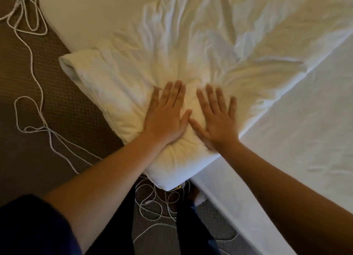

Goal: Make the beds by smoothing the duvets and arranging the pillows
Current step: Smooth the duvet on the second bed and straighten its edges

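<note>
Head view: I see the bed filling the right and top of my frame, its white sheet fairly flat on the right side and along the near edge. Lying across it is the duvet, white and heavily creased, with folds fanning away from where I press. Its near corner overhangs the corner of the bed toward the floor, and a rolled fold of it sticks out at the left edge. The brown patterned carpet runs down the left side and under the bed corner. A thin white cord lies on it in loose loops, from the top left down to a tangle near my feet, below the overhanging duvet corner.

My left hand lies flat on the duvet corner, palm down, fingers straight and slightly spread, pressing into the padding. My right hand is just beside it, also flat with fingers splayed and straight, a little blurred. The two thumbs nearly touch; I cannot tell if they meet. Neither hand grips any fabric. Both forearms are bare, and a dark sleeve shows at my left upper arm.
</note>
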`<state>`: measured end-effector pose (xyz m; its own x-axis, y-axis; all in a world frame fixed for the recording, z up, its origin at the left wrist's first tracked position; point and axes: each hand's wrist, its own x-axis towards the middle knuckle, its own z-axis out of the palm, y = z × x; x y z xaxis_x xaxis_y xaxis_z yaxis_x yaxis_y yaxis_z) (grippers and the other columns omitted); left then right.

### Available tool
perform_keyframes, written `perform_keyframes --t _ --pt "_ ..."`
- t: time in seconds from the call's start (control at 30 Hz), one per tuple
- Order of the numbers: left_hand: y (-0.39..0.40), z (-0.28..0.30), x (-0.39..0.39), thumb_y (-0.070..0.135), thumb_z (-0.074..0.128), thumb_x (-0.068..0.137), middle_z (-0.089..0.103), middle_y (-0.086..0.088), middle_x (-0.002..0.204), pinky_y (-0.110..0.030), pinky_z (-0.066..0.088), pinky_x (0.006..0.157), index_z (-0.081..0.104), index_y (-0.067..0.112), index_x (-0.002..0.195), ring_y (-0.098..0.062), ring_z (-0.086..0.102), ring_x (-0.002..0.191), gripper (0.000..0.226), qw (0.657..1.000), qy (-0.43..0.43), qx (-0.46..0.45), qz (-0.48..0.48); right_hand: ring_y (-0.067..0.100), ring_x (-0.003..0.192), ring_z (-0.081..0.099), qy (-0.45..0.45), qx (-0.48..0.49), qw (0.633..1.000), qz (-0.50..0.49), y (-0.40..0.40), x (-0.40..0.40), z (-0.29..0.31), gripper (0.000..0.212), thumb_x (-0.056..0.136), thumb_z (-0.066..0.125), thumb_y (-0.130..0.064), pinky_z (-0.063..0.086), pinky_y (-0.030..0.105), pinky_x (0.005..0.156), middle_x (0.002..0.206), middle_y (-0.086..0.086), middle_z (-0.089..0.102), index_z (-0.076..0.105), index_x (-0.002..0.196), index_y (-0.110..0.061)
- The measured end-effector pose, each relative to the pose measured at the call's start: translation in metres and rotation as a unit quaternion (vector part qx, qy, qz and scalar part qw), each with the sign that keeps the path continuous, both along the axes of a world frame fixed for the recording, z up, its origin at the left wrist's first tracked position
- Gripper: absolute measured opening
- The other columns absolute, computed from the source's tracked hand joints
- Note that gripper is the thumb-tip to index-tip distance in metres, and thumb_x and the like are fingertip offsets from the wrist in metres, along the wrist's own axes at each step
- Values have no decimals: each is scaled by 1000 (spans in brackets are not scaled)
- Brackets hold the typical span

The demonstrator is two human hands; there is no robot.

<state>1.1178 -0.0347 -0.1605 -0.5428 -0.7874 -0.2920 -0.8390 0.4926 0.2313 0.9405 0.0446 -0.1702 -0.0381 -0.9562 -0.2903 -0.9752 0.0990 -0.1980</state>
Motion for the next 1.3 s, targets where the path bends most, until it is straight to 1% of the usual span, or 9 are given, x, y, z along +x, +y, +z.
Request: perform_keyframes --t 0.23,0.4,0.57,0.7,0.8,0.9,1.03,1.13,1.3 --pt "1 -38 -21 52 17 104 -9 -6 172 -51 -15 124 -4 12 164 -25 -11 158 75 998 -37 -38 24 23 162 -9 25 24 997 -75 -11 11 -25 76 101 24 -64 -7 62 126 176 -4 -6 1 167 -34" --pt "-19 -27 7 42 23 108 -1 -5 173 -52 -17 122 3 18 165 -26 -3 159 65 996 -17 -72 -47 25 161 -13 -69 42 966 -247 -3 85 3 73 106 24 -54 -11 63 124 176 -1 -7 0 168 -24" --pt "-91 -26 66 56 23 103 -2 -4 173 -59 -3 125 2 32 164 -27 -3 159 69 992 -36 -117 35 33 159 -20 -9 25 987 -161 9 114 -1 107 87 28 -90 -12 66 123 173 9 -20 -9 167 -28" --pt "-115 -43 60 65 22 100 -5 -6 172 -64 2 123 -4 36 163 -30 -5 159 74 992 -37 -116 10 35 159 -19 -29 27 999 -26 24 139 -13 112 82 32 -95 -12 67 122 172 10 -22 -4 167 -32" --pt "-117 -39 61 67 17 100 -10 -7 172 -64 -2 123 -7 36 163 -30 -9 158 74 996 -52 -78 0 35 160 -10 -32 29 993 106 70 154 -19 113 85 47 -88 -5 65 125 175 10 -9 4 168 -25" --pt "-126 -17 63 68 18 98 -14 -9 171 -63 -10 122 -6 36 163 -31 -14 157 76 997 -67 -25 -21 32 162 1 -55 47 986 152 99 158 -6 91 97 38 -78 1 62 127 175 5 9 19 167 -23" --pt "-101 15 89 45 27 104 18 -9 170 -61 -1 124 26 21 162 -31 3 159 62 997 -29 -64 -37 26 138 54 -154 -4 979 136 59 138 36 47 104 41 -54 21 51 122 143 -4 64 68 134 -31" --pt "-74 6 119 48 23 108 9 -4 172 -52 -3 127 13 25 165 -25 0 159 62 994 -36 -86 -49 31 148 42 -108 -96 986 81 -28 115 33 52 103 44 -45 24 55 122 158 3 49 52 151 -27" --pt "-109 -27 125 67 25 102 -3 -6 173 -52 -2 127 0 28 165 -25 -5 159 78 996 -28 -85 -12 33 161 3 30 -45 993 104 -101 96 -18 73 102 31 -68 4 62 126 176 4 7 13 166 -39"
